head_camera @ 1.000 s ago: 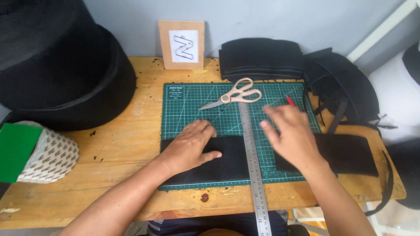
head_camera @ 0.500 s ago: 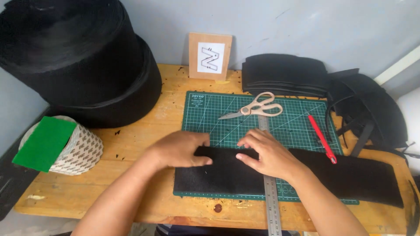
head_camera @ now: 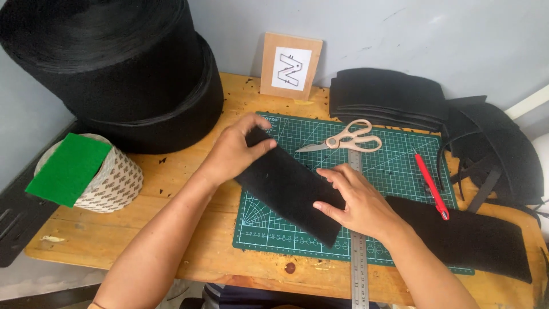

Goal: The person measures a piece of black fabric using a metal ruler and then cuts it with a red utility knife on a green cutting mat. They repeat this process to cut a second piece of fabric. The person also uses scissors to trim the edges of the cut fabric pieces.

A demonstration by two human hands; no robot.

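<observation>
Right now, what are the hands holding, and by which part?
Both hold one black felt strip over the green cutting mat. The left hand pinches its upper end; the right hand grips its lower right edge.

A flat, rectangular black felt strip (head_camera: 289,186) lies slanted over the left half of the green cutting mat (head_camera: 394,166), pinched at both ends.

Landmark: cutting mat (head_camera: 400,171). Its upper right grid lies open to my hands. Scissors (head_camera: 346,138) block its top middle, red knife (head_camera: 432,186) its right edge, steel ruler (head_camera: 358,252) crosses its lower middle. Big black rolls (head_camera: 126,68) wall off its left.
</observation>
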